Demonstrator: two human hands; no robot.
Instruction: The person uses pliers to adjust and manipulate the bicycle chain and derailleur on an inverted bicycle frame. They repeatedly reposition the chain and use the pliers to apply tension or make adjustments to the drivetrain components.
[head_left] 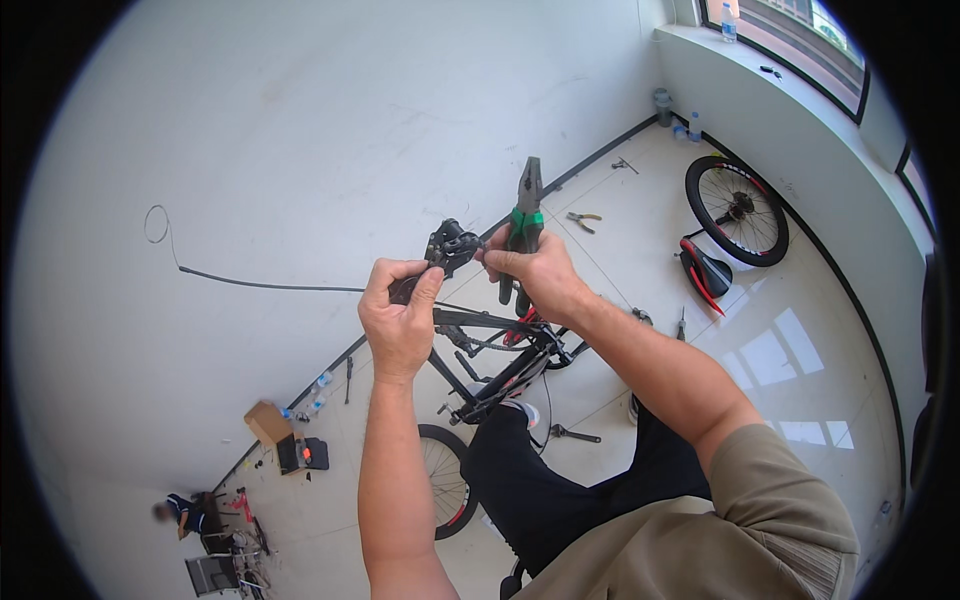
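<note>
My left hand [398, 325] pinches a black bicycle derailleur [453, 243] between thumb and fingers, held up above the bike frame. Out to the left of that hand runs a black cable housing [270, 284], and a thin bare wire [157, 224] loops at its far end. My right hand [540, 272] grips combination pliers [527, 205] with green and black handles, jaws pointing up and closed or nearly so. The thumb and index fingertips of this hand meet at the derailleur's right side; whatever they pinch there is too small to make out.
Below my hands is a black and red bicycle frame [510, 385], with a wheel [447, 480] beside my leg. An adjustable wrench [575, 435], small pliers [584, 221], a saddle [706, 270] and another wheel [738, 210] lie around. A person [182, 513] is at far lower left.
</note>
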